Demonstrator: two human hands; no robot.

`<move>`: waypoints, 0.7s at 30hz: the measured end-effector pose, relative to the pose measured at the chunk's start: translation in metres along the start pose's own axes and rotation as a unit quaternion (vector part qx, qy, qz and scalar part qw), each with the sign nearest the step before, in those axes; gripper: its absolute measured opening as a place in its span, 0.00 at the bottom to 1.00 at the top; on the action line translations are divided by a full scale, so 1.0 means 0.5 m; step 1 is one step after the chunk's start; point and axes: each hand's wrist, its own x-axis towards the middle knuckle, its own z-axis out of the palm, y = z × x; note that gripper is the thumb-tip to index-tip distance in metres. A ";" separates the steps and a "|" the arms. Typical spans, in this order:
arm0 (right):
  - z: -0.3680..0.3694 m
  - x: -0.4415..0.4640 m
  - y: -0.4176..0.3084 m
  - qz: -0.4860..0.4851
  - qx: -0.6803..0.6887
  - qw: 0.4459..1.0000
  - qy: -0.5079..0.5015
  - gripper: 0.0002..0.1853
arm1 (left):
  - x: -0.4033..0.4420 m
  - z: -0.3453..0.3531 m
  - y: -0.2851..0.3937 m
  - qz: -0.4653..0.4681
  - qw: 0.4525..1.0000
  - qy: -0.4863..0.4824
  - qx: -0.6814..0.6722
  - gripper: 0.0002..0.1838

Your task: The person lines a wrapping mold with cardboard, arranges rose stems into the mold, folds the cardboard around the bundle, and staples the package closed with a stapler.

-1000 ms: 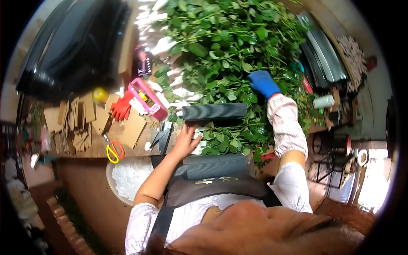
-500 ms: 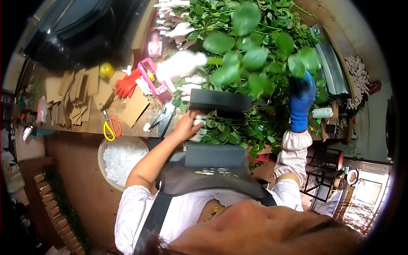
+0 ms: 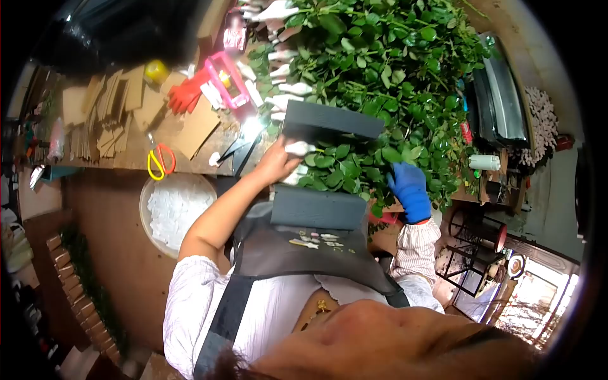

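Observation:
My bare left hand (image 3: pixel 276 164) rests at the left end of a black ribbed holder, fingers apart, against a white-sleeved rose head (image 3: pixel 299 149). It does not appear to grip that head firmly. My right hand (image 3: pixel 409 187), in a blue knit glove, is closed among the leafy stems; the rose stem (image 3: pixel 361 158) in its fingers is mostly hidden by leaves. The dark upright panel (image 3: pixel 332 120) of the holder stands behind this row of roses, and its near panel (image 3: pixel 318 209) is beside my apron.
More white-sleeved roses (image 3: pixel 380 63) cover the table's far side. To the left lie black-bladed scissors (image 3: pixel 244 149), a pink basket (image 3: pixel 228 79), red gloves (image 3: pixel 187 92), cardboard pieces (image 3: pixel 114 114) and yellow-orange scissors (image 3: pixel 158 161). A tub (image 3: pixel 145 212) of white sleeves stands below.
My right hand has come down and left, toward me, laying the raised leafy rose between the holder's panels. The rose's white head now lies beside my left hand, which has shifted slightly.

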 end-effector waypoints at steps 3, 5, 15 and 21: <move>-0.079 0.037 -0.100 -0.135 0.196 0.966 0.099 0.18 | -0.001 -0.010 0.013 0.039 0.999 0.014 0.013 0.19; -0.114 0.080 -0.185 -0.129 0.177 0.976 0.003 0.20 | 0.000 -0.009 0.015 0.044 0.999 0.031 0.000 0.18; 0.079 0.212 -0.252 -0.038 0.039 0.995 -0.081 0.22 | 0.006 -0.058 0.057 -0.025 0.991 0.106 -0.076 0.20; 0.154 0.207 -0.239 -0.046 0.020 0.998 0.029 0.21 | 0.020 -0.052 0.034 0.048 0.987 0.156 0.010 0.10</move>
